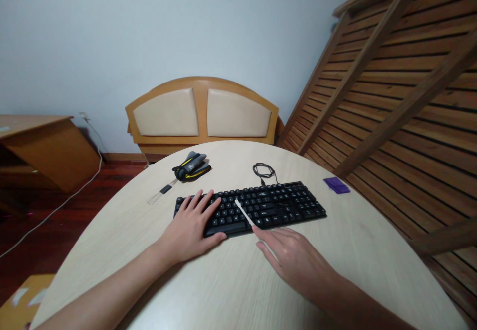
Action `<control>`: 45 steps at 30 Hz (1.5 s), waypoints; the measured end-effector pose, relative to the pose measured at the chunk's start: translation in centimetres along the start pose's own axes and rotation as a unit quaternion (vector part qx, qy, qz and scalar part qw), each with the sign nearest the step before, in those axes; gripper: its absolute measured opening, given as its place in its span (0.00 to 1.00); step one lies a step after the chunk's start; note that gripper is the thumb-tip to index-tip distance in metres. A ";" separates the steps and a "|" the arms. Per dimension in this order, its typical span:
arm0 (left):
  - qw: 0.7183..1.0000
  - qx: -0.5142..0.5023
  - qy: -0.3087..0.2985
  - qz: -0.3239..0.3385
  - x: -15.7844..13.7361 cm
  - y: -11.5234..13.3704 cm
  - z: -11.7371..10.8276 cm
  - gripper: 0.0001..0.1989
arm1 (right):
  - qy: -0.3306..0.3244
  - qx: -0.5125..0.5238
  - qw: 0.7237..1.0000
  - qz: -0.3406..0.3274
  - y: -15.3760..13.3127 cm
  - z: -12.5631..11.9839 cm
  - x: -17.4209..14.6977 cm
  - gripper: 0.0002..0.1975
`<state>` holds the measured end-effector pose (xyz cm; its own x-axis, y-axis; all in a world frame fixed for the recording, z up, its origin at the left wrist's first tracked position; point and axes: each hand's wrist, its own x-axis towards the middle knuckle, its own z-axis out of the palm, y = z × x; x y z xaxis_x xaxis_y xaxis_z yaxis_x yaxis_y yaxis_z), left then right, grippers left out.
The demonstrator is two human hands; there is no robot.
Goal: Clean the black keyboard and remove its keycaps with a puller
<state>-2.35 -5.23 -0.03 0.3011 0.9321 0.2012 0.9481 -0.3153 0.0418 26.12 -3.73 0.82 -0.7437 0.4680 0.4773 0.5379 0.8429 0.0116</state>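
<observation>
A black keyboard lies on the pale round table, slightly tilted in view. My left hand rests flat over the keyboard's left end, fingers spread across the keys and thumb along its front edge. In my right hand is a slim white toothbrush, gripped near its lower end between thumb and fingers. The brush's head meets or hovers just over the middle letter keys; I cannot tell which. Behind the keyboard, its black cable lies in a loose coil.
A grey, black and yellow folded bundle sits at the back left. Beside it lies a small black piece with thin wires. A purple folded item is at the right. A padded headboard and wooden slats stand beyond.
</observation>
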 end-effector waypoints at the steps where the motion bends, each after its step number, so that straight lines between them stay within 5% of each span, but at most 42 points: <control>1: 1.000 0.001 0.000 -0.001 0.0 0.0 0.0 0.41 | 0.012 0.003 1.000 -0.008 0.3 0.1 -0.2 0.14; 11: 1.000 -0.005 0.016 0.006 -0.2 -0.2 0.4 0.41 | 0.037 0.065 0.995 -0.059 1.1 0.3 0.1 0.08; 29: 1.000 -0.004 0.008 0.006 0.0 -0.1 0.3 0.41 | 0.076 0.026 0.989 -0.123 0.8 -0.3 -0.2 0.10; 45: 1.000 0.001 0.000 0.001 -0.1 -0.1 0.4 0.42 | 0.042 0.048 0.988 -0.142 1.1 -1.8 -0.6 0.13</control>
<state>-2.41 -5.21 -0.39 0.3038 0.9312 0.2016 0.9475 -0.3175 0.0390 27.88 -3.54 2.17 -0.8216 0.1879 0.5383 0.2684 0.9604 0.0744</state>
